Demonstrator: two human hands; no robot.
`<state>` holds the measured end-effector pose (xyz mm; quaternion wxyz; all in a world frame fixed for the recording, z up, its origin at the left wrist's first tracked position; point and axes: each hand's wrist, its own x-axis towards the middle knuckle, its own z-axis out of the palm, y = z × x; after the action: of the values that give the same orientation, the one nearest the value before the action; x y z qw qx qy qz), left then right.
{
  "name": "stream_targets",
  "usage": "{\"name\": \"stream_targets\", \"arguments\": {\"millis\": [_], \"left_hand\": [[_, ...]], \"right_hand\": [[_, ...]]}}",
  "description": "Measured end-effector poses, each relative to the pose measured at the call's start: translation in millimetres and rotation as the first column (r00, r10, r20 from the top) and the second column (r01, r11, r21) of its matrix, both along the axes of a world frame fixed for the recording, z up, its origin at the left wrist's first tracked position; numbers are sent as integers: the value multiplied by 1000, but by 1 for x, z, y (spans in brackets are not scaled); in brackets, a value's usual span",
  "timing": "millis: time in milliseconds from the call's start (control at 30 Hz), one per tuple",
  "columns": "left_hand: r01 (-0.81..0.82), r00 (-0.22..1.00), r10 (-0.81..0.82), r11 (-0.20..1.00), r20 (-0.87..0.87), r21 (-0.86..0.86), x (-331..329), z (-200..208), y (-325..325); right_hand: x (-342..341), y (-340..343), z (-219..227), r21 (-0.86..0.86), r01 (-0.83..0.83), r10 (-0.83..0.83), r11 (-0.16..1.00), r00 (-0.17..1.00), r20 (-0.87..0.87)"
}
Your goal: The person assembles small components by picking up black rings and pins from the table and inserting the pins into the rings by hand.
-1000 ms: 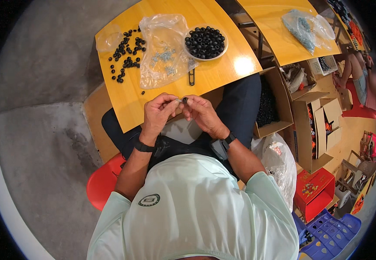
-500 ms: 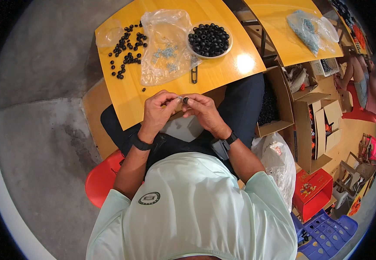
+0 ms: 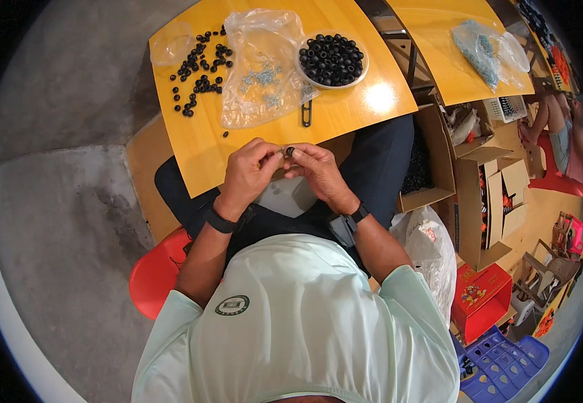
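Observation:
Just past the table's near edge, over my lap, both hands meet at the fingertips. My right hand (image 3: 319,176) pinches a small round black plastic piece (image 3: 289,152) between thumb and index finger. My left hand (image 3: 250,172) is closed in a pinch right beside it, with a tiny pale piece at its fingertips, too small to make out. On the yellow table, a clear plastic bag (image 3: 254,50) lies flat with small silvery metal parts (image 3: 262,76) on it. Loose black pieces (image 3: 205,84) like the held one lie to its left.
A round white tub (image 3: 332,86) full of black pieces stands right of the bag, near a flat black slotted strip (image 3: 306,114). Another yellow table (image 3: 432,40) holds a bag of metal parts (image 3: 477,50). Open cardboard boxes (image 3: 469,208) stand at my right. A person (image 3: 560,127) sits beyond.
The black piece has tilted slightly in my right fingertips. Both hands stay together in nearly the same place. The view has shifted a little, so the table appears slightly farther right.

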<state>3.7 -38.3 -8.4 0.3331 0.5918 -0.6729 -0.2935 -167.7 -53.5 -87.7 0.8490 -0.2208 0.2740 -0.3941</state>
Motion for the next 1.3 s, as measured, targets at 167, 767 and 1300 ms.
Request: {"name": "stream_targets", "arguments": {"millis": [167, 767, 1300], "left_hand": [[6, 997, -3, 999, 78, -38, 0, -1, 0], [-23, 995, 33, 995, -95, 102, 4, -13, 0], [13, 942, 129, 909, -311, 416, 9, -14, -1]], "right_hand": [[1, 1, 0, -153, 11, -35, 988, 987, -159], [-3, 1, -6, -44, -44, 39, 998, 993, -111], [-8, 0, -10, 46, -63, 61, 997, 998, 30]]}}
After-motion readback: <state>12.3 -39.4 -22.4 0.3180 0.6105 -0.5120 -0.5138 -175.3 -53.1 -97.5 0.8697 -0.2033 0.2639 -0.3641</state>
